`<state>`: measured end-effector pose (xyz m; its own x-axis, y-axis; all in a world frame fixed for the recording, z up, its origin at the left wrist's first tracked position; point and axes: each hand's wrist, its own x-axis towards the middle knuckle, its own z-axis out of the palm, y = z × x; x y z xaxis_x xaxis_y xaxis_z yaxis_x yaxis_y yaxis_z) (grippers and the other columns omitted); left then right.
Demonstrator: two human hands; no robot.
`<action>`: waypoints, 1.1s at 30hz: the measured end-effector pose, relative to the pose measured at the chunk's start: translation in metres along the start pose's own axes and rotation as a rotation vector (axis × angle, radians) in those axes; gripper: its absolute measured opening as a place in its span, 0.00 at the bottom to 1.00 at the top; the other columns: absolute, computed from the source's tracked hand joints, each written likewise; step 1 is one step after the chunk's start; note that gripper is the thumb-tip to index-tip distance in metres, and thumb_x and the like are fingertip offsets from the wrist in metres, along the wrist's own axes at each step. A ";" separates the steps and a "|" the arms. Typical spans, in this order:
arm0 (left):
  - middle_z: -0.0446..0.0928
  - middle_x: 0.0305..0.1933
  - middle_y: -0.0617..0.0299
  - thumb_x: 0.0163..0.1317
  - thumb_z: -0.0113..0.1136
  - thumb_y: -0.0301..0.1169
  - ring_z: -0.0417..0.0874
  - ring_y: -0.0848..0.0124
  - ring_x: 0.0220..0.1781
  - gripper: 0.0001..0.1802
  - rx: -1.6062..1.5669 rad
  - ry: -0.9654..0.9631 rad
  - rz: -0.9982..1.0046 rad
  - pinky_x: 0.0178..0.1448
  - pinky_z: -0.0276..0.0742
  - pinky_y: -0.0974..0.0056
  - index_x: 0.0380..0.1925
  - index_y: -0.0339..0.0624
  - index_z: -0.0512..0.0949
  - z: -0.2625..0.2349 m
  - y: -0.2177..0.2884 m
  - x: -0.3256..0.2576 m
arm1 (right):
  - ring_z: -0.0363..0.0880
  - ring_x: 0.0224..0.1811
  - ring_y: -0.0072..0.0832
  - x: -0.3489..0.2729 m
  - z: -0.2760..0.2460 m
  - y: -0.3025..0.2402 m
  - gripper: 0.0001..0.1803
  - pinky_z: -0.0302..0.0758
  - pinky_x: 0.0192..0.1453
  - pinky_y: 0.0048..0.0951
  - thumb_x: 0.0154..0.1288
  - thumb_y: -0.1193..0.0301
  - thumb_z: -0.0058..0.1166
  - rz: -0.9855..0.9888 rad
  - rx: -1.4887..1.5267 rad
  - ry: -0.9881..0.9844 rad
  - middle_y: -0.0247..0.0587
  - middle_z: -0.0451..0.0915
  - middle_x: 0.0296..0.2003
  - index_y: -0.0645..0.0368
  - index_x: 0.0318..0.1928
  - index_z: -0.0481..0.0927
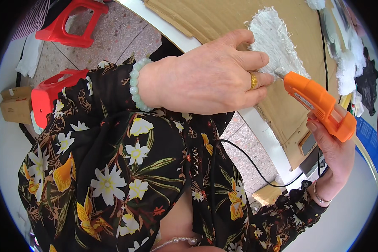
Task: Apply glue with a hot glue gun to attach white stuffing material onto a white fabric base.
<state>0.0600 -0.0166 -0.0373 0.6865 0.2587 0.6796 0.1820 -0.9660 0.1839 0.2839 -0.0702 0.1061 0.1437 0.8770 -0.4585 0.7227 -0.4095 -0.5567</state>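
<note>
My right hand (334,147) is wrapped round an orange glue gun (308,94), with a pale glue stick (367,159) trailing from its back end. The nozzle points left, at the lower edge of a white, fuzzy piece of fabric (275,38) with frayed edges. That fabric lies on a brown cardboard sheet (214,17). My left hand (214,73) reaches across from the left, its fingers stretched out and apart. Its fingertips rest at the near edge of the fabric, close to the nozzle; what lies under them is hidden.
The cardboard covers a white table (262,130). White fluffy pieces (346,71) and a black plastic bag (367,84) lie to the right. A black cable (256,168) hangs below the table edge. Red stools (73,21) stand on the floor at left, near a cardboard box (16,105).
</note>
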 end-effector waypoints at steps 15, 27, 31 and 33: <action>0.79 0.38 0.69 0.49 0.52 0.32 0.72 0.65 0.46 0.07 -0.016 -0.091 -0.057 0.58 0.64 0.50 0.27 0.42 0.76 -0.009 0.000 0.000 | 0.71 0.23 0.12 0.007 0.008 0.002 0.21 0.68 0.26 0.15 0.48 0.80 0.64 -0.188 -0.048 0.015 0.31 0.78 0.27 0.64 0.46 0.76; 0.79 0.40 0.67 0.50 0.51 0.31 0.71 0.57 0.59 0.09 -0.008 -0.052 -0.061 0.63 0.58 0.39 0.29 0.42 0.78 -0.004 -0.003 0.003 | 0.68 0.22 0.11 0.010 0.013 0.000 0.20 0.65 0.25 0.15 0.50 0.76 0.65 -0.155 -0.084 0.038 0.28 0.75 0.25 0.62 0.46 0.77; 0.78 0.40 0.68 0.49 0.52 0.31 0.70 0.56 0.60 0.09 0.004 -0.065 -0.083 0.63 0.56 0.36 0.29 0.43 0.78 -0.010 0.001 0.000 | 0.69 0.25 0.13 0.010 0.017 -0.003 0.20 0.66 0.28 0.16 0.50 0.74 0.65 -0.161 -0.081 0.028 0.28 0.76 0.28 0.62 0.46 0.77; 0.78 0.40 0.68 0.49 0.52 0.31 0.70 0.56 0.60 0.09 0.011 -0.082 -0.097 0.63 0.56 0.35 0.29 0.43 0.78 -0.014 0.002 -0.001 | 0.70 0.26 0.13 0.010 0.018 -0.003 0.20 0.67 0.29 0.16 0.50 0.74 0.65 -0.183 -0.092 0.046 0.28 0.77 0.28 0.62 0.46 0.76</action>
<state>0.0501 -0.0186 -0.0280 0.7204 0.3506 0.5984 0.2579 -0.9364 0.2381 0.2706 -0.0647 0.0906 0.0336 0.9460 -0.3225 0.7977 -0.2198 -0.5615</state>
